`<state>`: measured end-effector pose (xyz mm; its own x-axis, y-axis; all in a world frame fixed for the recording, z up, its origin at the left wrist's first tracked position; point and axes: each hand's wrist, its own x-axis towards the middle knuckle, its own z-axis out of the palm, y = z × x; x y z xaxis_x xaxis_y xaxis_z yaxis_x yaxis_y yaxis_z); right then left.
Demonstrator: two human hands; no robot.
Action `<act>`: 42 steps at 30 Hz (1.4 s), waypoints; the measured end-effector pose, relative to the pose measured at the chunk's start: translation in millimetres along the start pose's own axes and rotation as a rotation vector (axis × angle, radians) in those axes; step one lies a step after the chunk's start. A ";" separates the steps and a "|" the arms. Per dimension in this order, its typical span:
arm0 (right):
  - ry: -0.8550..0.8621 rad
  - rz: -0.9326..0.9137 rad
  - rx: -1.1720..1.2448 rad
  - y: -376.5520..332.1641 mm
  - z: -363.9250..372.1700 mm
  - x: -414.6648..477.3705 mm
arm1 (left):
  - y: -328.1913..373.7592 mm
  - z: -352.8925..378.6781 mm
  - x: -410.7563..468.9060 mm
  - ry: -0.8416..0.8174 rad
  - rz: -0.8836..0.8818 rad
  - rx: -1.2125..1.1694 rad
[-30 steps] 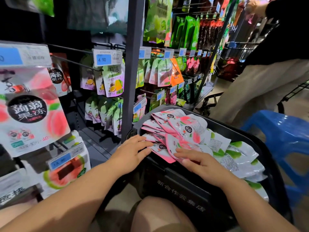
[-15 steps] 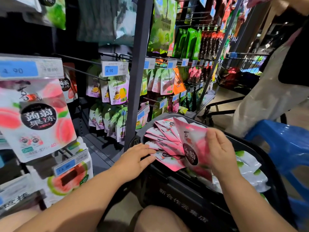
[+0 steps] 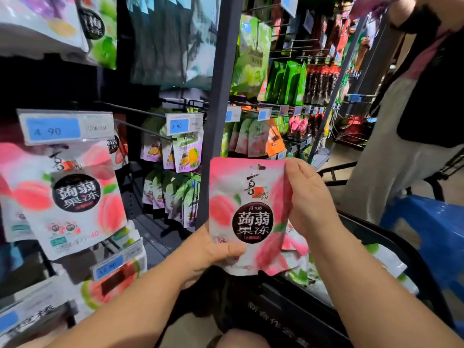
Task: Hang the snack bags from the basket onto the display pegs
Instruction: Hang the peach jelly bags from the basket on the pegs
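Observation:
A pink peach snack bag is held upright in front of me, above the black basket. My left hand grips its bottom left corner with the thumb across the front. My right hand pinches its right edge near the top. A hang slot shows at the bag's top middle. More pink and green bags lie in the basket behind it. Matching peach bags hang on a peg at the left under a 4.90 price tag.
A dark steel upright stands just left of the held bag. Bare pegs stick out between the tags. A person in light trousers stands at the right by a blue plastic stool. Further racks of green and red bags fill the background.
My right hand lifted one pink bag out of the basket and turned it upright. My left hand left the pile and took hold of the bag's bottom corner. The view tilted up.

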<state>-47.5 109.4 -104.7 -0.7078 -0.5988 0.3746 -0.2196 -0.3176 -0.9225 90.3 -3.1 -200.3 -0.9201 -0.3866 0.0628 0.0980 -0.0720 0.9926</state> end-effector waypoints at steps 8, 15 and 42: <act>0.024 0.188 0.096 28.9 14.9 19.6 | -5.4 -0.9 -4.1 0.065 -0.085 -0.132; -0.001 0.232 -0.750 77.9 -94.2 30.5 | -17.2 -10.8 -1.9 0.145 -0.097 -0.183; -0.196 0.266 -1.078 132.9 -155.9 7.2 | -33.4 -5.4 4.3 0.179 -0.131 -0.173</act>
<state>-186.5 177.5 -239.1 -0.7217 -0.6882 0.0745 -0.6098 0.5812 -0.5388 85.1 -7.4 -233.8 -0.8489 -0.5191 -0.0992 0.0606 -0.2821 0.9575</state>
